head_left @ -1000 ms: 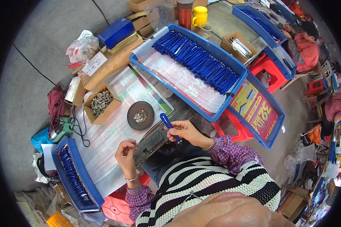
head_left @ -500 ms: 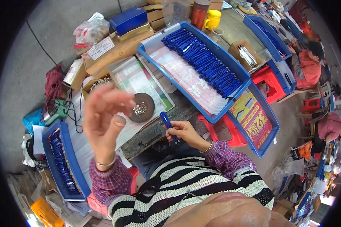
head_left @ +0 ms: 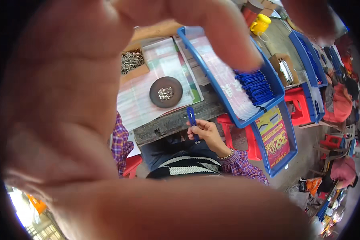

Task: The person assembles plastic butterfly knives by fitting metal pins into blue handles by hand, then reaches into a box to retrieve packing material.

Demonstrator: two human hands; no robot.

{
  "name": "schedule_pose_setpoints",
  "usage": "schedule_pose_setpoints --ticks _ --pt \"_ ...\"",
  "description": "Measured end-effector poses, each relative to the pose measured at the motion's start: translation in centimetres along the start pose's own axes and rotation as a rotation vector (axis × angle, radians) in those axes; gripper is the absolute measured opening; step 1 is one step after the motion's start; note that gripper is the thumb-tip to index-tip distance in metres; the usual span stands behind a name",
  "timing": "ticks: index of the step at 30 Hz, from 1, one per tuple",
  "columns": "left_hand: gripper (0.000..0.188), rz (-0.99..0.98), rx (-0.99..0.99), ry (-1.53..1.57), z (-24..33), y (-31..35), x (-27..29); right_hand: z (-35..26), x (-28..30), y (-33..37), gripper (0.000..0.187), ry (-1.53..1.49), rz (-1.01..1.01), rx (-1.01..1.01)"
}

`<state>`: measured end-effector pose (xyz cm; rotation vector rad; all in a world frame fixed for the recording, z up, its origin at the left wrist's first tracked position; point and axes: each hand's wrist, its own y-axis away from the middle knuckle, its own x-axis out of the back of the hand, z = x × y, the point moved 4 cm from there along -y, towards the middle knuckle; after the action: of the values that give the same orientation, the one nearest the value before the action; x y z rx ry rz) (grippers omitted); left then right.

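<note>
My left hand (head_left: 64, 100) is raised very close to the camera and fills much of the view. Its fingers and thumb curve wide apart with nothing between them. Lower down, my right hand (head_left: 210, 136) pinches a slim blue handle-like piece (head_left: 191, 115), held upright in front of the bench edge. A long slot runs through its top, and small silver dots show at its lower end. Beyond it on the bench, a round dark dish (head_left: 155, 91) holds a heap of small silver metal parts (head_left: 165, 93).
A blue tray (head_left: 224, 102) with rows of blue pieces (head_left: 258, 90) stands to the right. Silver metal parts fill a cardboard box (head_left: 137, 73). Beside the bench are a red stool (head_left: 252, 145) and a lower blue tray (head_left: 267, 166). Another person (head_left: 337, 102) sits at far right.
My left hand has risen from over the bench to right before the camera, covering the left side. The right hand still holds the blue piece. The view has shifted slightly.
</note>
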<state>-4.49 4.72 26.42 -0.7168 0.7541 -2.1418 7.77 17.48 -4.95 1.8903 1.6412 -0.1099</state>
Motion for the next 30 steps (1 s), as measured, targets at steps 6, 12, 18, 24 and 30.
schedule_pose_setpoints --ticks 6,12,18,24,30 --pt "0.079 0.098 -0.037 0.067 -0.4 0.3 0.3 0.1 -0.5 0.1 0.025 -0.019 0.006 -0.006" --pt "0.077 0.291 -0.037 0.161 -2.2 2.6 -0.2 0.5 -1.6 0.4 0.025 0.017 0.021 -0.028" --pt "0.076 0.346 -0.09 0.217 -2.0 2.4 0.4 1.5 -0.6 -0.5 0.023 0.007 -0.046 -0.004" --pt "0.074 0.209 -0.116 0.471 -4.6 -2.1 -2.9 -1.7 3.1 1.3 0.024 -0.081 0.205 0.074" --pt "0.073 0.368 -0.147 0.338 -1.1 2.8 2.1 0.3 -0.6 -1.5 0.024 -0.049 -0.02 -0.031"
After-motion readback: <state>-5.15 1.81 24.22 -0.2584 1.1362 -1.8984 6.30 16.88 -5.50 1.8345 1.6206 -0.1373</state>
